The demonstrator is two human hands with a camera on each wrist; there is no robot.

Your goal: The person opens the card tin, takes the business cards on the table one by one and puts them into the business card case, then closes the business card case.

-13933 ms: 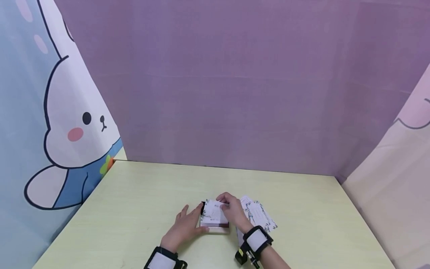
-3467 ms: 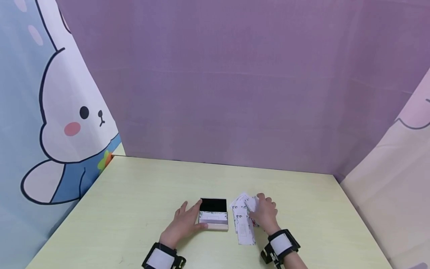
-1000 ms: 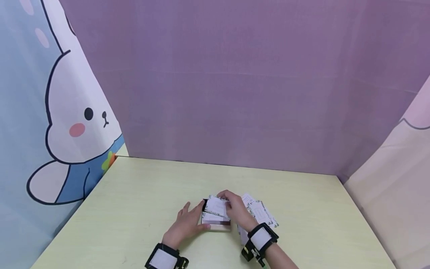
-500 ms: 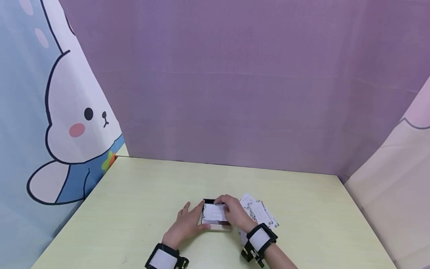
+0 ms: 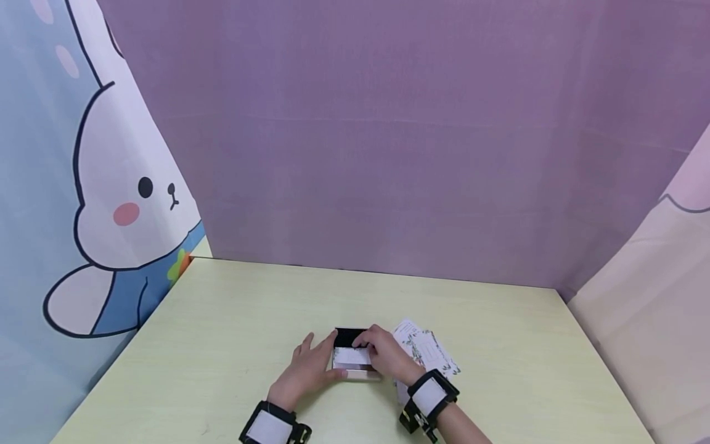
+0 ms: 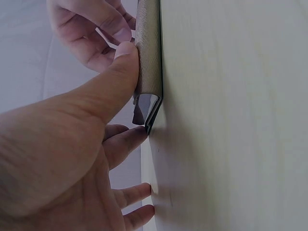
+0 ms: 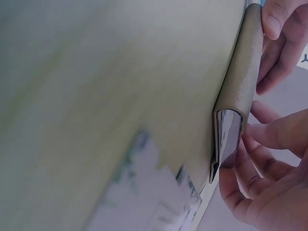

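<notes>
Left hand (image 5: 307, 368) braces the card case (image 5: 354, 359) open-fingered; right hand (image 5: 385, 359) pinches a card, which may buckle.

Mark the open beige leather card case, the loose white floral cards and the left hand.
beige leather card case (image 5: 355, 373), head view, front edge.
white floral cards (image 5: 429, 351), head view, top card.
left hand (image 5: 302, 370), head view, its back.

Nothing readable here, honestly. The white cards with leafy green borders (image 5: 424, 351), lower middle of the head view, have faint printed lines, but they're way too small and blurry to make out. Same for the white card in the open black-lined card case (image 5: 352, 356). No labels, brands or numbers anywhere else.
</notes>
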